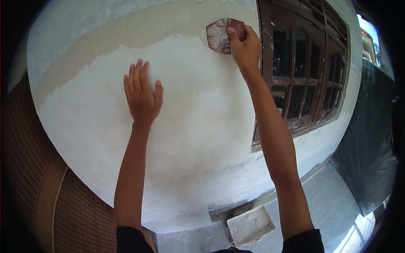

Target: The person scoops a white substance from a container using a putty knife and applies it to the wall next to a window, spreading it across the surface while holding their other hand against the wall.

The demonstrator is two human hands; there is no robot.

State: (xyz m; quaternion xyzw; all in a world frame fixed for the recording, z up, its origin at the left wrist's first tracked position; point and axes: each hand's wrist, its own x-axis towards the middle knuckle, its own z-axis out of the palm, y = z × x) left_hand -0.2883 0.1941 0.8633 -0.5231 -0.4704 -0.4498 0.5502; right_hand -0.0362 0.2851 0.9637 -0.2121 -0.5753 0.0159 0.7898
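Observation:
My right hand [246, 49] grips a dark red putty spreader [238, 26] high up by the window frame. White putty is smeared over the face of the spreader, which is at the wall. My left hand [142, 90] is open, fingers stretched upward, and appears to lie flat against the wall [190, 105]. Fresh white putty covers the wall's middle; above it runs a beige band with a ragged lower edge.
A brown wooden window [295, 63] with dark panes sits to the right. Below, a white tray of putty [251, 225] stands on the grey tiled floor [185, 240]. Woven brown panelling [84, 211] borders the left, and a dark sheet [367, 139] hangs at the right.

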